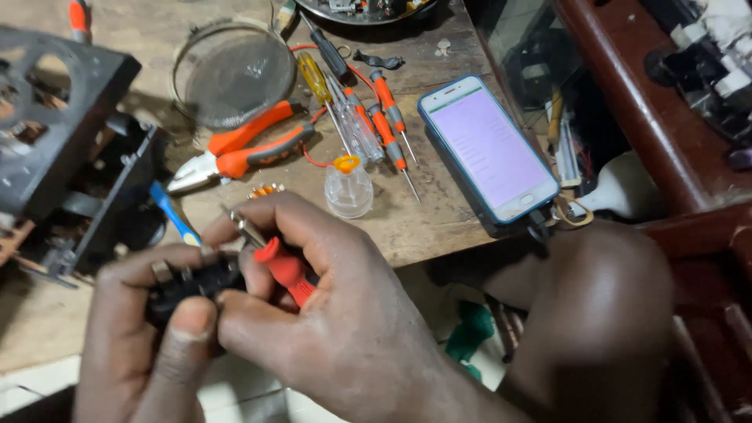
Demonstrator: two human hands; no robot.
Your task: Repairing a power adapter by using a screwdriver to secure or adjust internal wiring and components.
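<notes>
My left hand (137, 345) grips a small black electrical part (188, 283) with metal terminals, low in the view over the table's front edge. My right hand (345, 313) is closed around a red-handled screwdriver (283, 269); its metal shaft (244, 229) points up and left, right beside the black part. Both hands touch each other around the part. My knee (603, 313) is at lower right.
On the worn wooden table (423, 227) lie orange-handled pliers (251, 149), several small screwdrivers (376, 117), a small clear bottle with an orange cap (348, 186), a round mesh strainer (233, 72) and a lit smartphone (489, 146). A black frame (55, 133) stands at left.
</notes>
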